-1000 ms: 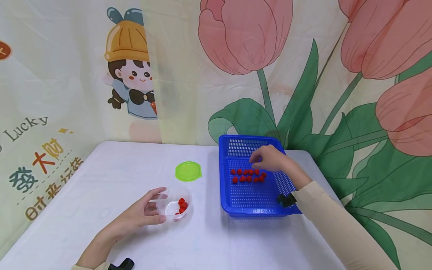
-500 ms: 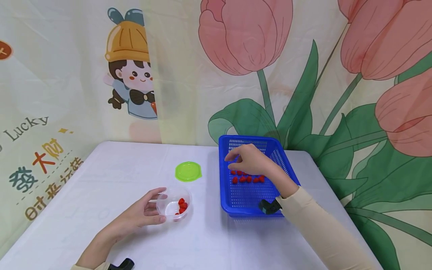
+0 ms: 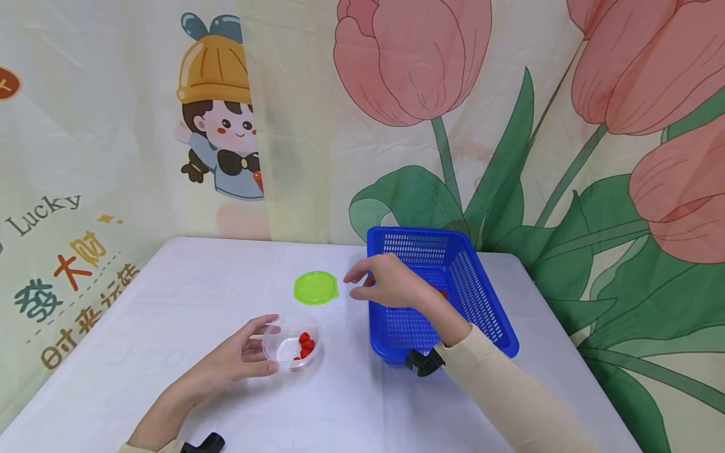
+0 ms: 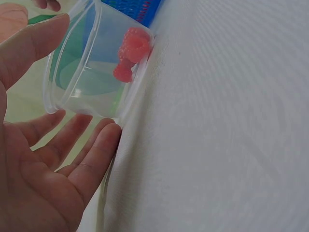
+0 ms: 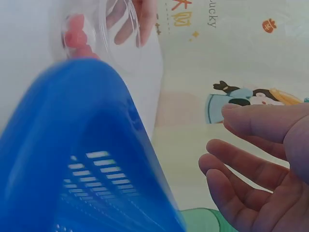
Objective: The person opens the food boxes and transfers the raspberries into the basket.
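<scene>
In the head view, my left hand (image 3: 240, 355) holds a clear round plastic cup (image 3: 284, 350) on the table, thumb on one side and fingers on the other. Several red raspberries (image 4: 133, 46) lie together in the cup, seen through its wall in the left wrist view. My right hand (image 3: 387, 281) hovers over the left rim of the blue basket (image 3: 478, 283), fingers bent loosely. Nothing shows between its thumb and fingers (image 5: 241, 159) in the right wrist view. More raspberries (image 3: 440, 291) lie in the basket, mostly hidden behind the right hand.
A bright green lid (image 3: 316, 287) lies flat on the white-covered table (image 3: 226, 277), behind the cup and left of the basket. A printed cloth (image 3: 306, 126) with tulips and a cartoon figure hangs behind the table.
My right hand has moved left from above the raspberries in the basket to its left rim, now covering most of those berries. The left hand and the cup have stayed put.
</scene>
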`<state>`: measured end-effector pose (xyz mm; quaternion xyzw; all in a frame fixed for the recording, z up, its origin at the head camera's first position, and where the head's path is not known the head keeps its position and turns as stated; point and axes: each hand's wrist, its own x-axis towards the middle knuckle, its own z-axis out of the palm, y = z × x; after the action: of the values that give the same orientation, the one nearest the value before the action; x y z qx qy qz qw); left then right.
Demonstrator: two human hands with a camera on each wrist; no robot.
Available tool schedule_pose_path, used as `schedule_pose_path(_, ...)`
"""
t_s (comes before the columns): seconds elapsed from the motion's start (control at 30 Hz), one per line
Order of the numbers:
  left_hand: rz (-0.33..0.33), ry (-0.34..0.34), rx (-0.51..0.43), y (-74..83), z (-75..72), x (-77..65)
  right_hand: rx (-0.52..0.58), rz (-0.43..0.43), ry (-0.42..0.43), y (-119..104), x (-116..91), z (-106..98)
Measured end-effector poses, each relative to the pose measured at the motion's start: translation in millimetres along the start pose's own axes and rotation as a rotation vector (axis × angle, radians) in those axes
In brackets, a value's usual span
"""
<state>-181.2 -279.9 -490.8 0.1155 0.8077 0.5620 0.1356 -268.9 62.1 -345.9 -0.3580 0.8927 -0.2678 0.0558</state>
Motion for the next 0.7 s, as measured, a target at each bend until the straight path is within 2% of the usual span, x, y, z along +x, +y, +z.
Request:
schedule_pose_path(0.33,-0.003,0.002,0.008,-0.9,-0.1,0.1,0.039,-0.067,-0.106,-6.4,16.5,28.5)
schedule_pose_path(0.53,-0.013,-0.001,0.003,0.0,-0.3,-0.7,0.016,-0.125,-0.194,-8.7,25.8,45.5)
schedule_pose_path(0.7,-0.019,-0.005,-0.015,1.0,-0.7,-0.6,0.006,-0.143,-0.228,-12.0,33.0,57.2)
